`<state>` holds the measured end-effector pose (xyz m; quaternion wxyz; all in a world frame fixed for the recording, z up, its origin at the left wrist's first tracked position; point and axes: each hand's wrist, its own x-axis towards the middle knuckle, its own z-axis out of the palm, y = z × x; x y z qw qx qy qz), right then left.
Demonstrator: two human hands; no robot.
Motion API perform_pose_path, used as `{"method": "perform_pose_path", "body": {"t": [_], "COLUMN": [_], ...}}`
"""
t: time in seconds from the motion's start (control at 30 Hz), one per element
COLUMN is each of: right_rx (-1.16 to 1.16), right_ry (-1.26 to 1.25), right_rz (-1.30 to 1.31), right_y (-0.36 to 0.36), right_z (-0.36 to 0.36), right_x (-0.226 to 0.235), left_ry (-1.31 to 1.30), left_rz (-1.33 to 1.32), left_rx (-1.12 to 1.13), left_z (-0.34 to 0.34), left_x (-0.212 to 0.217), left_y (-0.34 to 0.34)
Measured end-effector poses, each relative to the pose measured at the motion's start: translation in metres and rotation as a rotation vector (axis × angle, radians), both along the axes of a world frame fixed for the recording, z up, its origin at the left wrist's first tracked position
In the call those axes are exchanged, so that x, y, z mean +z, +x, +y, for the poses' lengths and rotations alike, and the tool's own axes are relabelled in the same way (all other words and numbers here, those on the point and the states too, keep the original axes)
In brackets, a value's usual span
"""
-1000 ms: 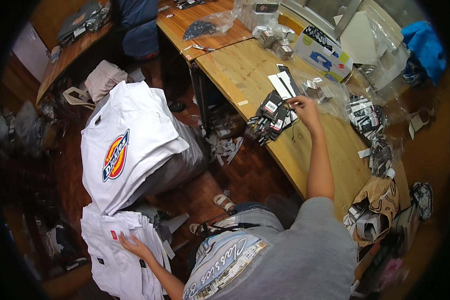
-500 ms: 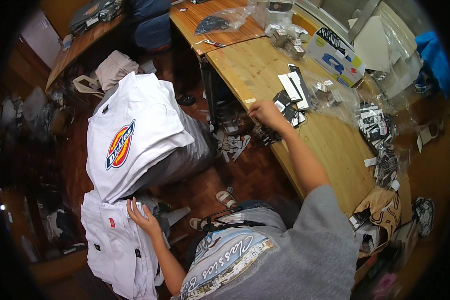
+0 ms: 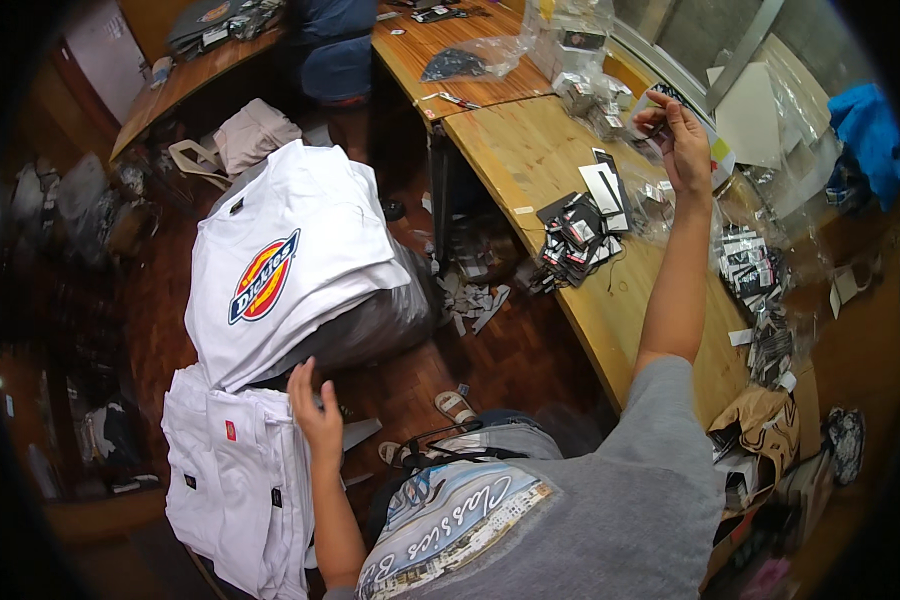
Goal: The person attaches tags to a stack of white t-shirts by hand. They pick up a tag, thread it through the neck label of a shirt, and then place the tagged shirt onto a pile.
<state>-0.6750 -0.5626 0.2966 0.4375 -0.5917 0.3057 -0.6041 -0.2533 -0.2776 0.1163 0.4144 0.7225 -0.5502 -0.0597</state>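
Note:
High over the far part of the wooden table, my right hand (image 3: 678,145) is raised with its fingers curled toward the thumb in a pinch; what they hold, if anything, is too small to make out. Below and left of it, a pile of black and white hang tags (image 3: 577,240) lies at the table edge. My left hand (image 3: 318,415) is held with fingers apart, holding nothing, just right of a stack of folded white garments (image 3: 235,480). Beyond that hand, white T-shirts with a printed oval logo (image 3: 310,225) lie on a plastic-wrapped bundle (image 3: 395,315).
The wooden table (image 3: 620,310) runs along my right. On it are a clear plastic bag (image 3: 485,62), more tags (image 3: 750,265) and a box (image 3: 718,160). A paper bag (image 3: 765,420) stands at the near right. Another person's legs (image 3: 335,60) are at the far side; scraps (image 3: 475,300) litter the floor.
My right hand has risen from the hang tags at the table edge, moving right and away from me. My left hand has shifted slightly right, still open.

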Motion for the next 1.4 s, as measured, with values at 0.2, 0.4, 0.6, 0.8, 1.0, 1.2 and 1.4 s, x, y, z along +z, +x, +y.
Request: {"method": "perform_pose_path", "body": {"t": [0.2, 0.4, 0.6, 0.8, 1.0, 1.2, 1.4], "right_rx": [0.707, 1.020, 1.164, 1.113, 1.216, 1.032, 1.182], "right_ry": [0.231, 0.627, 0.703, 0.977, 0.916, 0.099, 0.230], "right_rz": [-0.154, -0.333, -0.213, -0.157, 0.208, 0.878, 0.814], "right_y": [0.143, 0.308, 0.461, 0.598, 0.705, 0.768, 0.790], "right_z": [0.051, 0.123, 0.150, 0.164, 0.219, 0.311, 0.383], "right_x": [0.013, -0.008, -0.037, -0.071, -0.126, -0.228, -0.287], "left_ry": [-0.080, -0.157, -0.115, -0.296, -0.347, 0.313, 0.118], "left_rz": [0.301, 0.856, 1.641, 1.821, 1.861, 0.658, -0.137], "left_rx": [-0.437, -0.846, -0.681, -0.653, -0.437, 0.570, 1.042], "left_z": [-0.070, -0.079, 0.005, 0.083, 0.148, 0.202, 0.264], "left_x": [0.078, 0.086, 0.071, 0.053, 0.022, -0.057, -0.129], "left_y": [-0.027, -0.006, 0.073, 0.147, 0.199, 0.255, 0.357]}}
